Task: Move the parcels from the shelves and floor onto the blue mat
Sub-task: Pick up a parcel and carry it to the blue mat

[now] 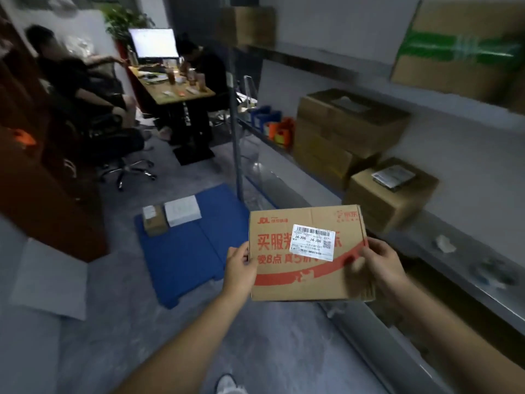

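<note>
Cardboard parcel (309, 254) is gripped at both side edges — left hand (240, 265), right hand (382, 265) — label up, kept level for setting onto the blue mat (181, 251) beside two parcels.

Both hands (241, 265) (380, 263) hold flat printed parcel (284, 274) beside blue mat (181, 257).

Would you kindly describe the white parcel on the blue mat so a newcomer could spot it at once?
Find the blue mat on the floor, left of the metal shelves. Two parcels sit side by side at its far end. The white parcel is the right-hand one, plain white, while the small brown box beside it is cardboard with a label on top.
</note>
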A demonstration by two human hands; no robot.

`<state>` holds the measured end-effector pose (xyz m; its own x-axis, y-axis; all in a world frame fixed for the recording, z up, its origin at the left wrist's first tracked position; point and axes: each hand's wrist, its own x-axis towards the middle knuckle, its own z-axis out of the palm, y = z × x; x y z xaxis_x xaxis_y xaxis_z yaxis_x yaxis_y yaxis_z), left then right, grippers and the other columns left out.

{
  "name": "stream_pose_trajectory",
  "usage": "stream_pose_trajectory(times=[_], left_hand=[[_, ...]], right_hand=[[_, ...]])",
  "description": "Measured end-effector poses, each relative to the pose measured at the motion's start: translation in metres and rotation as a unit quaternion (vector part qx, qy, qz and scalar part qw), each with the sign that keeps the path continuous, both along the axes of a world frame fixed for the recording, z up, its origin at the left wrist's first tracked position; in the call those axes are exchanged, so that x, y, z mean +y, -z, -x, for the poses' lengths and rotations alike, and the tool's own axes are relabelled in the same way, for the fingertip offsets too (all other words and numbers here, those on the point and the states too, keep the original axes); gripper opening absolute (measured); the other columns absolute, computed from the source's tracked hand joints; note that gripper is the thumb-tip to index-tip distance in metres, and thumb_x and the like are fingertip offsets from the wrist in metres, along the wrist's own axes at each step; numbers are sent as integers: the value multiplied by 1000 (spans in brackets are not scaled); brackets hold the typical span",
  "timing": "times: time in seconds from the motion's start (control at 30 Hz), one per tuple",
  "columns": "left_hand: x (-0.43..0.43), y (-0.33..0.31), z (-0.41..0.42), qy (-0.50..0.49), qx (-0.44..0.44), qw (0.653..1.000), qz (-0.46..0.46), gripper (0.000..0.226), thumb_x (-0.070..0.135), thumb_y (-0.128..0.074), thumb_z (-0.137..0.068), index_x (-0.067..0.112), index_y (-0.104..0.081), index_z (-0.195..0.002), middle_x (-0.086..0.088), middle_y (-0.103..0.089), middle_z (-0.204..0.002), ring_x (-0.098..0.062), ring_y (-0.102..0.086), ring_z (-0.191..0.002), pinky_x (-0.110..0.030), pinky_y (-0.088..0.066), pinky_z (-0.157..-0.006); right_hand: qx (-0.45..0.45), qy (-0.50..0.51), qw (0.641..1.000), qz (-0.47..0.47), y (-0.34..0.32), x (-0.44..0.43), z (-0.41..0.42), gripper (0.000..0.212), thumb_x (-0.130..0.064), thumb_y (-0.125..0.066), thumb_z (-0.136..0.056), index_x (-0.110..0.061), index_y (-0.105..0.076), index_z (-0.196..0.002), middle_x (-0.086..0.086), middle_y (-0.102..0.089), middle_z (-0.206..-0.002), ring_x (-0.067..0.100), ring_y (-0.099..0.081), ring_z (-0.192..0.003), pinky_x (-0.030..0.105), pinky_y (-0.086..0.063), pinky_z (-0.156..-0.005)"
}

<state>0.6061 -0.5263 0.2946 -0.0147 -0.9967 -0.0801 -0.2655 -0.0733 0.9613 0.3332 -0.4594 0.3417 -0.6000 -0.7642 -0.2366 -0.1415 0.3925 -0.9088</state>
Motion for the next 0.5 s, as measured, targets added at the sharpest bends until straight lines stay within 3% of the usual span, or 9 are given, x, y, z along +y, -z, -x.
stream_pose_trajectory(times=[0.13, 0.27, 0.5], left_hand=[[-60, 5, -55, -55, 20, 998, -19, 18, 19, -52, -97, 33, -59, -106, 3, -45, -107, -11, -61, -96, -31, -56, -82], [-130, 14, -103, -86, 45, 994, -50, 19, 20, -53, -97, 30, -60, -112, 4, -46, -107, -9, -61, -96, -19, -51, -67], [-237, 23, -164, -111, 57, 987, -101, 21, 18, -54, -96, 23, -63, -114, 3, -58, -109, -8, -64, -92, -13, -50, -62]], right_hand=[[6, -84, 996, 5, -3, -94, -53, 45, -29, -60, -90, -25, -48, -134, 2, -53, -130, 26, -50, -114, 48, -42, -99], [11, -120, 993, -11, 7, -183, -102, 49, -34, -60, -91, -33, -45, -137, 2, -45, -138, 27, -46, -122, 52, -36, -105], [17, -141, 989, -45, 35, -301, -154, 53, -33, -68, -85, -12, -49, -130, 9, -56, -127, 27, -54, -109, 51, -42, -98]])
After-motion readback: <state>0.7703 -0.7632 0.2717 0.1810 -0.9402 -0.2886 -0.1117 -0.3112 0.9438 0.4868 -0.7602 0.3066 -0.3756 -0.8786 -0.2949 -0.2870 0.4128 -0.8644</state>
